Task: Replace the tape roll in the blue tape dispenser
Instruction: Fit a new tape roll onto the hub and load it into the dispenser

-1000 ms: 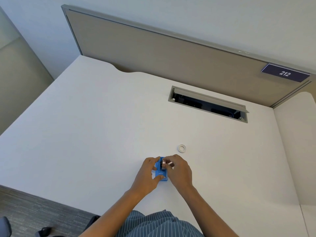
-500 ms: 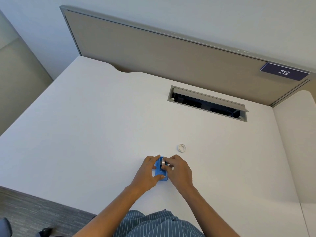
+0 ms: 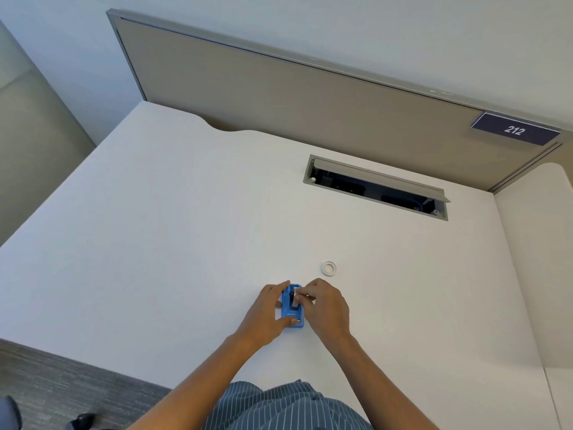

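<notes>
A small blue tape dispenser (image 3: 292, 315) lies on the white desk (image 3: 155, 243) near its front edge. My left hand (image 3: 268, 311) grips it from the left, thumb across its near end. My right hand (image 3: 325, 308) pinches a tape roll (image 3: 296, 301) at the dispenser's open top, with the roll partly down inside the slot. My fingers hide most of the roll. A small white ring, an empty tape core (image 3: 329, 268), lies flat on the desk just beyond my right hand.
A grey cable hatch (image 3: 376, 187) stands open in the desk further back. A beige partition (image 3: 279, 97) with a "212" sign (image 3: 514, 130) closes off the far edge. Another desk (image 3: 533, 259) adjoins on the right. Carpet floor (image 3: 62, 383) shows at the lower left.
My right hand has shifted the tape roll slightly toward the dispenser's far end and lower into the slot. My left hand keeps its grip on the dispenser.
</notes>
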### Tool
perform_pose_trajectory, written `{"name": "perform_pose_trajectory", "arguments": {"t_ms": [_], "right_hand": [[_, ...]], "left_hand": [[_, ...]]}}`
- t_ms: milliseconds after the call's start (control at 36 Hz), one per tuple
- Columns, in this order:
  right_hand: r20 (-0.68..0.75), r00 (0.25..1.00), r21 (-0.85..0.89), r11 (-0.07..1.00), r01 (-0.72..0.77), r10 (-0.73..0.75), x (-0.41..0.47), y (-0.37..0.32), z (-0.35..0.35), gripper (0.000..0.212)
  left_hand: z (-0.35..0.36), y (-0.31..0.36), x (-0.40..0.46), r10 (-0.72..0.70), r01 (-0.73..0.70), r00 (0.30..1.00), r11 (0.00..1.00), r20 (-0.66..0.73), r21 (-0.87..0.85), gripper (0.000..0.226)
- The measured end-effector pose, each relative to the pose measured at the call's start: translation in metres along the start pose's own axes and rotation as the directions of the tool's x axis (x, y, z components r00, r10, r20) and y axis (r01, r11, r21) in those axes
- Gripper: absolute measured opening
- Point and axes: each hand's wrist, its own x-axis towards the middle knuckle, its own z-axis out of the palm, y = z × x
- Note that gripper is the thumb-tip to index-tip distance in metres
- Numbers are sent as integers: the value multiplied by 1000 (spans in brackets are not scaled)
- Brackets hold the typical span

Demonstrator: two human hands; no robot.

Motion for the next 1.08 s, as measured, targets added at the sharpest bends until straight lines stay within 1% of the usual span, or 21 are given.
{"name": "perform_pose_trajectory", "arguments": {"t_ms": [306,472,1083], "right_hand": [[-29,1000,45,999,-2,3,0,-2,0,11],[-9,1000,98,995,-17,18,-2,-1,3,9],[65,998,44,999,11,-13,-1,0,5,22]], "left_hand": [[0,2,-1,-8,8,1000,1000,-4,22,90],[-1,5,-3,-3,3,1000,1000,-14,24,89],[-2,10,-7,7,-7,1000,1000,-27,-4,88]]}}
